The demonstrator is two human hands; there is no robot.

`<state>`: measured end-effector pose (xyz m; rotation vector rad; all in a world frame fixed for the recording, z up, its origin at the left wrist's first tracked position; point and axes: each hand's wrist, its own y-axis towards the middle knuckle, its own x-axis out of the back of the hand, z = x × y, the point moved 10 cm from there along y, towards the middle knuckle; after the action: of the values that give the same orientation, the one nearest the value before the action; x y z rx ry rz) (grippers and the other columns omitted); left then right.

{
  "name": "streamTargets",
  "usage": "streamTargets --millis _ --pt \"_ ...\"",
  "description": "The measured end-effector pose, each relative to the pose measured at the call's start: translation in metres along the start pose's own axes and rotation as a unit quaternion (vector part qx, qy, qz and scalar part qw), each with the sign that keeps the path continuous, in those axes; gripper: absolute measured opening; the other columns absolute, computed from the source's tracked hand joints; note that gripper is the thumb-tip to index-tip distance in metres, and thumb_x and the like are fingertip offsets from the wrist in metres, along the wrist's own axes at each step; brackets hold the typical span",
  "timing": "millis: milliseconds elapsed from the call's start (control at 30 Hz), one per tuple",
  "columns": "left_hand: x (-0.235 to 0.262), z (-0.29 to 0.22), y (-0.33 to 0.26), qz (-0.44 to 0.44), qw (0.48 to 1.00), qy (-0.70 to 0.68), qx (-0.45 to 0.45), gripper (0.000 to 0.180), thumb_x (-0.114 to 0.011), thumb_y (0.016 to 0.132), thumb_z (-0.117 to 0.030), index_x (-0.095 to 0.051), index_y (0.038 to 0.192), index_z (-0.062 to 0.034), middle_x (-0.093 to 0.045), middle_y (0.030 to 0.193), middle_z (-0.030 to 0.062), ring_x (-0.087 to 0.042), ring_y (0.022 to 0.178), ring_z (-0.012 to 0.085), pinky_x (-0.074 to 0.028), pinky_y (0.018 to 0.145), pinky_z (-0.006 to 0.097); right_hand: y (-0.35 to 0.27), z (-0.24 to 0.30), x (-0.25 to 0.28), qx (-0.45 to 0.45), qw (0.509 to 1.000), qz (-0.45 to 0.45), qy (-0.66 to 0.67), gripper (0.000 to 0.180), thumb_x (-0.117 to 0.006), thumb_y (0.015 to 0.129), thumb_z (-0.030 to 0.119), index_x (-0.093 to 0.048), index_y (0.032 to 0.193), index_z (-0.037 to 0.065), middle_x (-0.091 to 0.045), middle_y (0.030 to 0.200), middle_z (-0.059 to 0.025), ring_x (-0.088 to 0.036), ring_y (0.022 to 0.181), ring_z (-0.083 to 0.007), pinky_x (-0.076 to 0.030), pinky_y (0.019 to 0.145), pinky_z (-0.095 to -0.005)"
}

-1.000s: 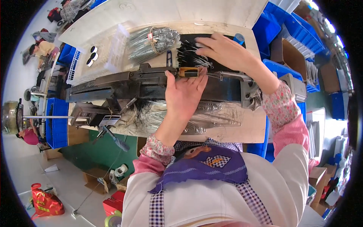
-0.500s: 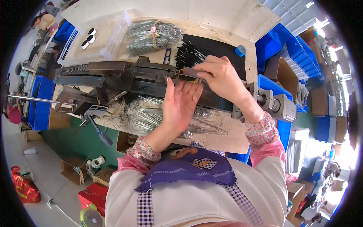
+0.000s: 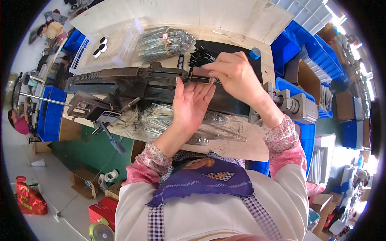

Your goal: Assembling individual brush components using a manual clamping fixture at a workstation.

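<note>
Left hand (image 3: 189,106): is lying open, palm up, fingers reaching the block's near side.
Right hand (image 3: 238,76): is arching over, fingers curling at the block; cannot tell whether they are gripping it.
Block (image 3: 198,78): is sitting at the machine's (image 3: 157,77) end.
Crate (image 3: 129,42): is holding black-and-white discs (image 3: 103,47).

Long dark metal machine (image 3: 120,73), crosswise, coil spring (image 3: 86,76) near its left end, small brass-edged block (image 3: 198,79) mid-length.

A red bag (image 3: 30,201) sits on the floor (image 3: 60,182), left of a red box (image 3: 100,211). Blue bins (image 3: 286,45) stand at right.
</note>
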<state>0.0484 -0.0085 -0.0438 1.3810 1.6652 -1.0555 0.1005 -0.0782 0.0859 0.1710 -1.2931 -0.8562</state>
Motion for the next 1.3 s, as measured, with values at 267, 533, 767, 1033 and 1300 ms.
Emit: streamTargets --millis 267,533,767,1033,1300 --pt "0.007 -0.004 0.002 -0.028 0.999 -0.035 -0.003 0.072 -0.033 0.098 -0.055 -0.040 0.127 0.0099 -0.049 0.130 0.0199 -0.044 0.128 0.0316 -0.029 0.115 0.043 0.001 -0.016 -0.029 -0.033 0.996 0.083 0.026 0.015 -0.067 0.077 0.016 -0.073 0.091 0.013 -0.062 0.077 -0.0034 -0.062 0.079 -0.0226 -0.042 0.080 -0.0370" --pt "0.014 0.004 0.018 0.144 0.980 -0.138 0.029 0.074 -0.031 0.098 -0.056 -0.038 0.129 0.0109 -0.045 0.134 0.0215 -0.041 0.130 0.0317 -0.028 0.115 0.043 -0.001 0.023 -0.021 0.080 0.995 0.019 -0.050 0.020 -0.064 0.068 0.017 -0.073 0.085 0.022 -0.059 0.073 0.0038 -0.059 0.072 -0.0162 -0.042 0.071 -0.0324" --pt "0.000 -0.010 -0.010 -0.030 0.999 -0.030 -0.002 0.060 -0.032 0.098 -0.058 -0.052 0.096 -0.0022 -0.055 0.105 0.0079 -0.048 0.116 0.0251 -0.029 0.108 0.041 0.001 0.012 0.006 -0.064 0.998 0.015 -0.013 0.017 -0.058 0.087 0.014 -0.055 0.096 0.001 -0.063 0.065 -0.0166 -0.064 0.062 -0.0371 -0.053 0.054 -0.0435" --pt "-0.001 -0.017 -0.008 -0.072 0.997 0.018 0.021 0.064 -0.034 0.098 -0.055 -0.051 0.116 0.0039 -0.054 0.123 0.0150 -0.043 0.124 0.0286 -0.024 0.112 0.044 -0.008 0.045 -0.027 0.048 0.991 0.035 -0.123 0.017 -0.063 0.070 0.009 -0.057 0.084 0.000 -0.061 0.060 -0.0112 -0.066 0.060 -0.0299 -0.051 0.050 -0.0384" --pt "0.007 -0.021 -0.005 -0.083 0.993 0.085 0.013 0.055 -0.033 0.102 -0.037 -0.038 0.134 0.0071 -0.044 0.140 0.0203 -0.039 0.132 0.0311 -0.027 0.112 0.045 -0.020 0.039 -0.040 -0.011 0.984 0.127 -0.125 0.026 -0.064 0.072 0.008 -0.055 0.094 -0.002 -0.062 0.063 -0.0143 -0.068 0.065 -0.0315 -0.052 0.051 -0.0382"
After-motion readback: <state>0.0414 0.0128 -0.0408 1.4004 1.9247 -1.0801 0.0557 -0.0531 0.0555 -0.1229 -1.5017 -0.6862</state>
